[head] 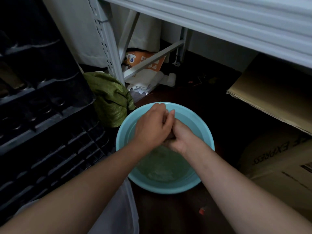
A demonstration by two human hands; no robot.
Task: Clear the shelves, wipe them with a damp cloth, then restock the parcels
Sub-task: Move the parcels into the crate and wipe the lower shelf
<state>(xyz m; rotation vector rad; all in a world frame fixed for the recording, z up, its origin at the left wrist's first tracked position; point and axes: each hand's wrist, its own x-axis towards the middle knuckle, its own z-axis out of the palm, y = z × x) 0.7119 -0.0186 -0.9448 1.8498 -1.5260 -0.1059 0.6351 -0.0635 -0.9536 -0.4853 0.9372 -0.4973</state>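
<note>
A light blue basin [205, 130] with water in it sits on the dark floor in front of me. Both my hands are above its middle, pressed together. My left hand [152, 127] and my right hand [183, 138] both grip a small dark cloth [170, 136], which is almost fully hidden between them. The water under them looks cloudy and greenish. A white metal shelf [219, 16] runs across the top of the view, above the basin.
A black plastic crate stack [42, 107] stands at the left. A green bag [109, 97] lies beside the white shelf post [108, 48]. Orange and white packets [145, 65] lie under the shelf. Cardboard boxes [270, 98] are stacked at the right.
</note>
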